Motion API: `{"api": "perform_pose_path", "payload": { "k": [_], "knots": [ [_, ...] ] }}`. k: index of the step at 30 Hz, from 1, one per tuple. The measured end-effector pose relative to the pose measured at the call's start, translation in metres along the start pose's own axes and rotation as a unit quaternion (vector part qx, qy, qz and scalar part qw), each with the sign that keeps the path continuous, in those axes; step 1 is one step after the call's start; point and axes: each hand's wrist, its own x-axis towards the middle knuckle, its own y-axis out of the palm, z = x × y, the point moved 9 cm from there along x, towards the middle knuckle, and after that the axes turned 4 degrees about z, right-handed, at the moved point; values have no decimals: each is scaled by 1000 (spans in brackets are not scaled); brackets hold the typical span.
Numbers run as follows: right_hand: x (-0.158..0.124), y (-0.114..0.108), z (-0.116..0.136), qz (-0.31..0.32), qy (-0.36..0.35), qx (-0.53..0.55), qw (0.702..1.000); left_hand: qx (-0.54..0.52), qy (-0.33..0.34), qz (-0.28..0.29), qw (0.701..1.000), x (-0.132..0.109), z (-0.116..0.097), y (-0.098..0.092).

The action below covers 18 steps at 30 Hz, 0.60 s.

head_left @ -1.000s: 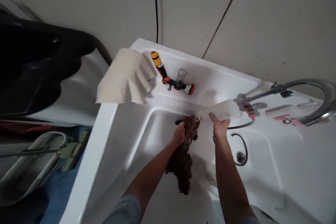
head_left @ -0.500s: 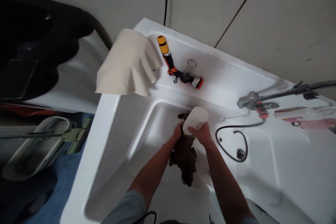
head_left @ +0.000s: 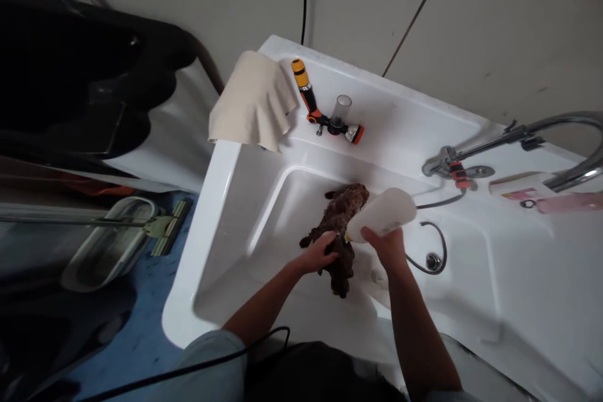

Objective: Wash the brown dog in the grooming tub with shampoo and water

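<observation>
Down in the head view, a small brown dog (head_left: 340,226) with wet, curly fur is seen in the basin of a white tub (head_left: 226,201), near the basin's far wall. The left hand (head_left: 320,252) is laid on the dog's back, fingers curled into the fur in a loose grip. The right hand (head_left: 387,246) is closed around the lower end of a white plastic bottle (head_left: 382,213), which is tilted with its nozzle end pointed at the dog's flank, touching or just short of the fur; which cannot be told.

On the tub's far ledge, beyond the dog, an orange and black hose nozzle (head_left: 325,114) with a yellow tip is laid, and a clear cup-like cylinder (head_left: 341,108) is stood just beside it. A beige cloth (head_left: 252,103) is draped over the tub's far left corner. Right of the dog, a chrome faucet (head_left: 518,144) is mounted on the ledge, and a thin black hose (head_left: 436,245) is looped in the basin around a drain (head_left: 431,259). A pink and white object (head_left: 541,195) is seen on the ledge beyond the faucet, blurred. Left of the tub, on a blue floor, a grey tray (head_left: 108,245) is seen.
</observation>
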Motion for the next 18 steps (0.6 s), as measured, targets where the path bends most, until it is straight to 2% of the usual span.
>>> {"api": "perform_pose_path", "payload": {
  "k": [2, 5, 7, 11, 13, 15, 18],
  "knots": [
    [-6, 0, -11, 2, 22, 11, 1000, 41, -6, -15, 999, -4, -12, -3],
    [-16, -13, -13, -75, 2, 46, 996, 83, -72, -48, 993, -2, -16, -6],
    [-23, -19, -6, -95, -18, 56, 994, 101, -100, -68, 987, 2, -17, -4],
    [-31, -29, 12, -98, -31, 51, 993, 72, -44, -105, 991, 8, -21, 6],
    [-33, -39, 20, -126, -45, 52, 990, 14, -41, -113, 993, 7, -11, 13],
    [-31, -39, 20, -116, -52, 46, 991, -44, -76, -143, 986, 4, 8, 14],
    [-22, -12, 3, -5, -37, 9, 999, -100, -159, -214, 959, -3, 39, 8]
  ]
}}
